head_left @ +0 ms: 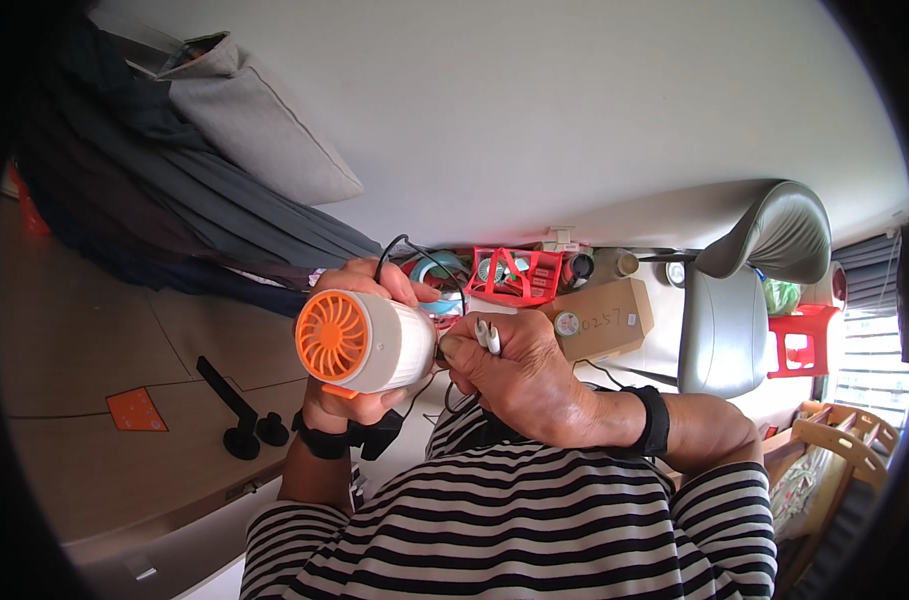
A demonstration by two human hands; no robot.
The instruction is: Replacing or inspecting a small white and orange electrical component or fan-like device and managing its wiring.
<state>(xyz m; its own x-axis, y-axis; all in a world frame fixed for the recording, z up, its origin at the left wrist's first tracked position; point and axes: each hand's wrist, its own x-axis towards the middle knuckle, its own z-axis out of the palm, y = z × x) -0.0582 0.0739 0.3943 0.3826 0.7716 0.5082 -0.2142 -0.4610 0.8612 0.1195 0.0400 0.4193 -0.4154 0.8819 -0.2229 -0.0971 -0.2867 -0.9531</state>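
My left hand (398, 282) is wrapped around a small white cylindrical device (402, 342), held tilted in front of my chest. Its near end has an orange round grille (332, 335) with curved slats, like a little fan. My right hand (534, 372) is closed at the device's other end, its thumb and forefinger pinching a thin black cable (454, 275) there. Two pale connector-like tips (487, 337) poke up between the fingers of that hand. The cable loops up over my left fingers and also hangs below. Where exactly the pinched end meets the device is hidden.
At left a wooden tabletop (64, 420) carries a black stand (236, 410) and an orange sticker (136, 410). Ahead are a red clear-sided bag (514, 277), a cardboard box (614, 310) and jars. A grey chair (722, 330) and a red stool (806, 340) stand right; dark cloth (204, 200) hangs left.
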